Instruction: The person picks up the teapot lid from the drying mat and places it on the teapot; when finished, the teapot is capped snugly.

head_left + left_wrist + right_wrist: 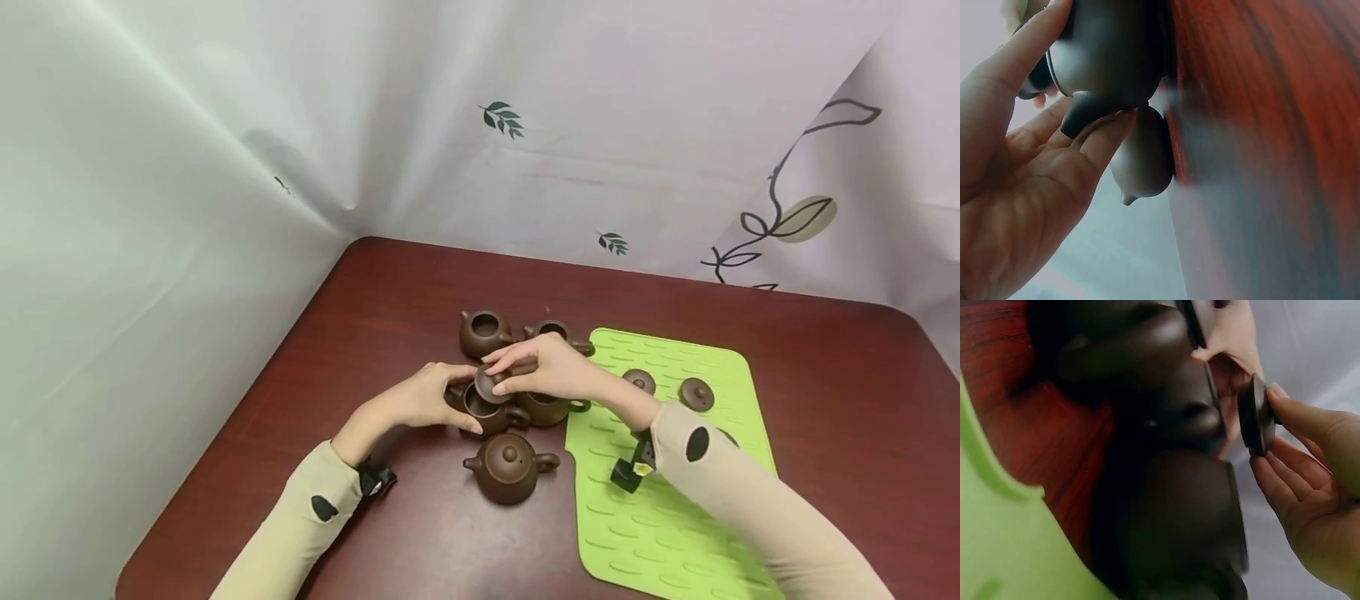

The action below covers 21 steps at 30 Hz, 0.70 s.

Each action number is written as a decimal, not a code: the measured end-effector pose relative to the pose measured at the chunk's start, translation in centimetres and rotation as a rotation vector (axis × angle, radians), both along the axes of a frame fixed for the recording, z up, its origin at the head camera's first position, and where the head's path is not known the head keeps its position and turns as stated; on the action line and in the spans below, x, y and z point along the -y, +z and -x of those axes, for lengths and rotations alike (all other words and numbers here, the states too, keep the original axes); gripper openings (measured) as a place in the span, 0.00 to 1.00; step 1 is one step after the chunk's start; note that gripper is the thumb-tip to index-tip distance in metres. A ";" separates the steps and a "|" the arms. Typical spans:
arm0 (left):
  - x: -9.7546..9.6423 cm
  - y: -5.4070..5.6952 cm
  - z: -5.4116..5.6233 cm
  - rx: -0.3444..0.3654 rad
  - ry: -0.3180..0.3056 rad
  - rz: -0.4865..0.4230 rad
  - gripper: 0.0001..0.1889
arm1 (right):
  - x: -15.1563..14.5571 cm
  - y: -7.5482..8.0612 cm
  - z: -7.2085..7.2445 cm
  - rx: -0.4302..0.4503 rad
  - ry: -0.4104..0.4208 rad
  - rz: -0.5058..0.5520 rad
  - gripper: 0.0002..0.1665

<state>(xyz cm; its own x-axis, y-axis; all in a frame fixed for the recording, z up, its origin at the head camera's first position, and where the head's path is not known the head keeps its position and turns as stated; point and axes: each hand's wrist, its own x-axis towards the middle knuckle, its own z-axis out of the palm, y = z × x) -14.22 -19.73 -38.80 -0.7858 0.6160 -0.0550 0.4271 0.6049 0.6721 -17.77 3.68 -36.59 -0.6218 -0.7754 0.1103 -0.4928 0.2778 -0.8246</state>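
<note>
My left hand (423,398) holds a small brown teapot (493,423) around its body, thumb on the near side. In the left wrist view the spout (1082,112) of this teapot points out between thumb and fingers. With my right hand (555,367) I pinch a round brown lid (489,386), tilted just above the teapot's mouth. The right wrist view shows the lid (1256,415) by its edge, apart from the teapot. Directly in front stands another teapot (504,477) with its lid on. A lidless teapot (543,411) is partly hidden beneath my right hand.
Two more open teapots, one at left (480,337) and one at right (551,328), stand farther back. To the right lies a green ridged mat (615,525) bearing loose lids (697,394), one partly behind my right sleeve. Hanging cloth (450,183) borders the dark red table (420,275).
</note>
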 end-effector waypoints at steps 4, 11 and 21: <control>-0.2 0.1 0.1 -0.012 -0.003 0.022 0.39 | 0.7 -0.3 -0.3 -0.137 0.030 -0.065 0.14; 0.0 0.1 0.0 0.003 0.013 0.033 0.44 | 1.4 0.1 -0.8 -0.278 0.062 -0.160 0.13; 0.3 -0.8 0.5 0.012 0.001 0.016 0.38 | 1.9 -0.4 -2.0 -0.393 0.056 -0.198 0.13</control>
